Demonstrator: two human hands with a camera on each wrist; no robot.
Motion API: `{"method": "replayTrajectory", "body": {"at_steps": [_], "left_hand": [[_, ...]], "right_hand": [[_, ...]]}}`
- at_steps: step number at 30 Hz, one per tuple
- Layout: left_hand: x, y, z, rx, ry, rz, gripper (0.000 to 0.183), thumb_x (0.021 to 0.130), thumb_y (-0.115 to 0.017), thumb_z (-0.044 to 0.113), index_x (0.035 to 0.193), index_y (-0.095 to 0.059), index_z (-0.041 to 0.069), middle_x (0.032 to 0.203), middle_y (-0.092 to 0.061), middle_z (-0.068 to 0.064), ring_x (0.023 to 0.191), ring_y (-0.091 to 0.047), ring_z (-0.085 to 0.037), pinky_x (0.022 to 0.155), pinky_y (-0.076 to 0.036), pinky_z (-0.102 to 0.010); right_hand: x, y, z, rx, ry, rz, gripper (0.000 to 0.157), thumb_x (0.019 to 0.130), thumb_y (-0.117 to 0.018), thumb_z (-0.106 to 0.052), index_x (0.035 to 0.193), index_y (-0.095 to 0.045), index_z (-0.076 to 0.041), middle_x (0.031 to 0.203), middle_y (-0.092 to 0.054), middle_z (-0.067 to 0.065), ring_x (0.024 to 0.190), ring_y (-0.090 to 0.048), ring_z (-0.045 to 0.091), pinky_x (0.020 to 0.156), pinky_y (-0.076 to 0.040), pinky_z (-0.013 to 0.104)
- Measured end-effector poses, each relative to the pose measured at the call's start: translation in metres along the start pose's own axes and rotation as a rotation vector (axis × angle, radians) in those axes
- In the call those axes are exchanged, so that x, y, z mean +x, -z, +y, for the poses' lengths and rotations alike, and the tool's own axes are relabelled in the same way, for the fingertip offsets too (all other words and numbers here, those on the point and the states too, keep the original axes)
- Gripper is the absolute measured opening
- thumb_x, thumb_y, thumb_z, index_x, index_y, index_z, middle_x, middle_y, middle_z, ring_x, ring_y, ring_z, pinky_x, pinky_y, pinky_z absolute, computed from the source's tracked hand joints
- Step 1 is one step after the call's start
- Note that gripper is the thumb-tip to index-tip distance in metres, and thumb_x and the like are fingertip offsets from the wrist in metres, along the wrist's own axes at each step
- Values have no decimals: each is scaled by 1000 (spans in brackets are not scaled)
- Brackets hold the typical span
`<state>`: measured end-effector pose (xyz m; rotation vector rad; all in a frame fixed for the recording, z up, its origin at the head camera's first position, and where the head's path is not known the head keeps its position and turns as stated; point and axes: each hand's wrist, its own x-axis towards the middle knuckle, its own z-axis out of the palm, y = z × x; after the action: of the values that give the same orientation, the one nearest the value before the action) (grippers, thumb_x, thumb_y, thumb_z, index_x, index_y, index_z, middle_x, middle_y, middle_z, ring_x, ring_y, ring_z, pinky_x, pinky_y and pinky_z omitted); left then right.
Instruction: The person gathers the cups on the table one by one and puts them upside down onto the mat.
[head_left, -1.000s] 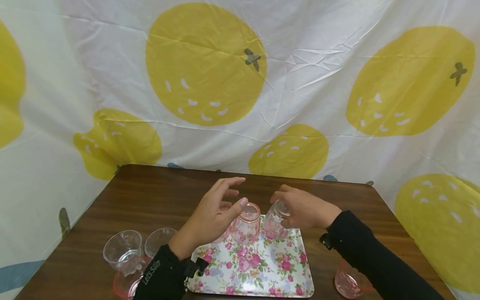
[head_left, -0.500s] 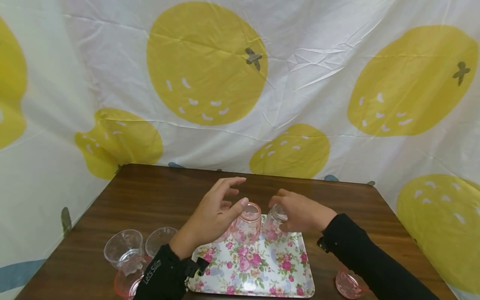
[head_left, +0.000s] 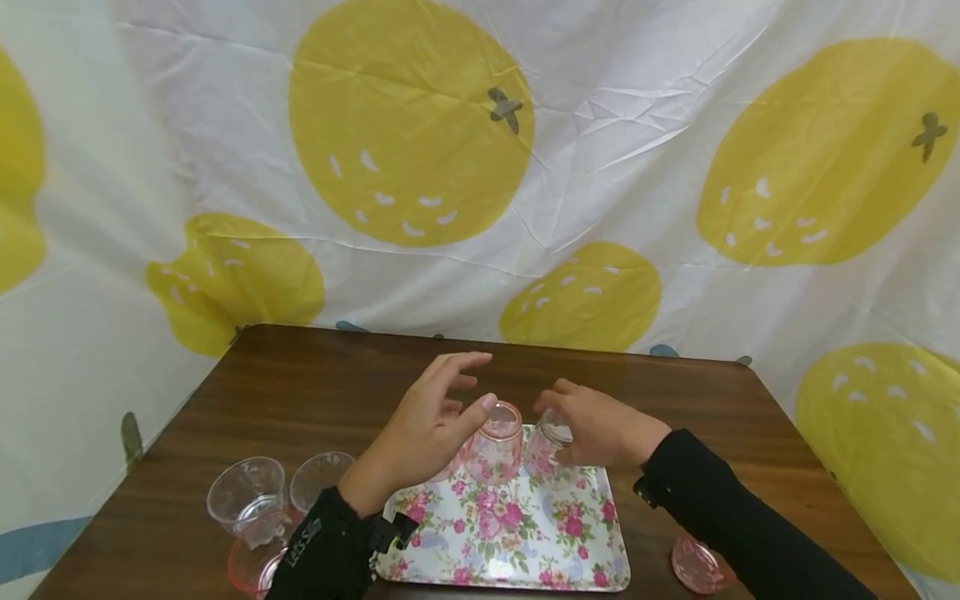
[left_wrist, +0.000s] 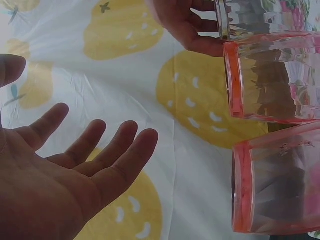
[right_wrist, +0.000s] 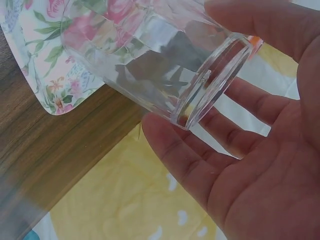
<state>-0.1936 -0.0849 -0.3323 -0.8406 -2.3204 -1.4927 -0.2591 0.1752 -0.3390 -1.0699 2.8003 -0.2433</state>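
My right hand holds a clear tumbler, which stands upside down at the back right of a floral tray. In the right wrist view its thumb and fingertips are around the tumbler's base. Beside this tumbler, to the left, is an upturned pink tumbler. Another pink tumbler stands farther left in the row, mostly hidden behind my left hand in the head view. That left hand hovers by the pink tumblers with fingers spread, holding nothing.
Left of the tray on the brown wooden table stand two clear cups and a pink one, mouths up. Another pink cup is at the right, partly behind my right sleeve. A lemon-print cloth hangs behind the table.
The clear tumbler has gone from slightly tilted to upright and shifted a little left toward the pink one, my right hand moving with it. My left hand stays in place.
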Motion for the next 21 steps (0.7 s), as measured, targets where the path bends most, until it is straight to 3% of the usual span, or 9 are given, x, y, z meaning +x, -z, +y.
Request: {"method": "replayTrajectory", "body": {"at_steps": [11,21], "left_hand": [[-2,-1,-1,6,7,-8,48,100,-59,27,144,-46,16,143,-46,-11,122,-50,-25,93,-53,-59],[-4,-2,-1,5,17,-19,47,100,-58,29,144,-47,16,142,-46,-10,121,-49,-24,92,-53,-57]], "right_hand": [[-7,2,3,95,16,15,81,76,-86,-24,144,-44,-11,132,-51,12,110,-59,26,88,-56,44],[-37,24,0,98,-86,109,86,75,-84,-40,147,-42,-18,141,-47,6,115,-55,19,88,-56,43]]}}
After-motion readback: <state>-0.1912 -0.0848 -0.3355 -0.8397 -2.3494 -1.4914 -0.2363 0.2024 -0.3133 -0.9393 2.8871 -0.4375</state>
